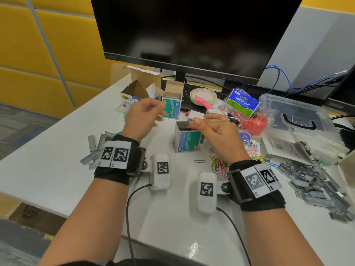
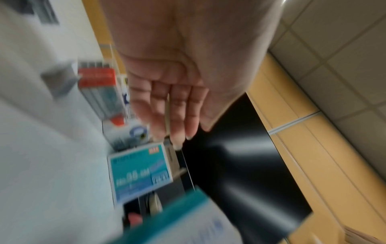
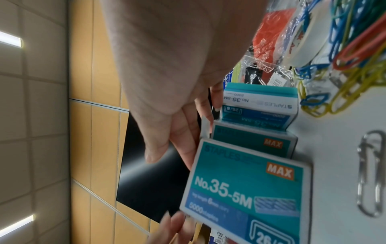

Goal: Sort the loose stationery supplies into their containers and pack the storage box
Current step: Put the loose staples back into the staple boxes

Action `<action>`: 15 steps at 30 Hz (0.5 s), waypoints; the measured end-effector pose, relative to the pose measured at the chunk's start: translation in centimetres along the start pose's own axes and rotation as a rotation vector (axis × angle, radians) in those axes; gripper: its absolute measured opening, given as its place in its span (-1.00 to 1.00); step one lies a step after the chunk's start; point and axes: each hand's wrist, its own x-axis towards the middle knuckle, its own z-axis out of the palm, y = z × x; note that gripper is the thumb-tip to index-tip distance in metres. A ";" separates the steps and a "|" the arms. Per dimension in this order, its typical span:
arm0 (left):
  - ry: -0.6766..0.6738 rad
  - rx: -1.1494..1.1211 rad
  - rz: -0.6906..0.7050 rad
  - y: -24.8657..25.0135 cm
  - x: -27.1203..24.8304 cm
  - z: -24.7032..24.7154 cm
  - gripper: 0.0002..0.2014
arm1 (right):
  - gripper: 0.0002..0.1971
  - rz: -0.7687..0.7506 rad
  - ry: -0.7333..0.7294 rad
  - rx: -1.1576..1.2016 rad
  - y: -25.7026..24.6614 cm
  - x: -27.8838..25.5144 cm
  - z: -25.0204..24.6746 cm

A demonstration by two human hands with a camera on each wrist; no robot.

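An open teal staple box stands mid-table, filled with staple strips. My right hand hovers over its top right edge with relaxed fingers and holds nothing. A second open teal staple box stands farther back. Just left of it my left hand is raised and empty, fingers straight, blurred by motion. Loose staple strips lie in a big pile at the right and a small pile at the left. Coloured paper clips lie under my right wrist.
A clear plastic storage box sits at the back right. A binder clip bag, a tape roll, an open cardboard box and a monitor stand behind. One silver paper clip lies alone.
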 end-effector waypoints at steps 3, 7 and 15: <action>0.254 0.189 -0.001 -1.0 0.9 -2.0 -0.85 | -0.69 0.006 -0.004 -0.007 0.0 0.0 0.0; 0.162 0.456 -0.141 -2.2 1.3 -3.1 -0.88 | -0.69 0.008 -0.001 0.009 0.1 0.1 0.0; -0.195 0.787 -0.270 -2.4 1.8 -2.7 -0.72 | -0.67 0.008 -0.009 0.006 0.2 0.1 0.0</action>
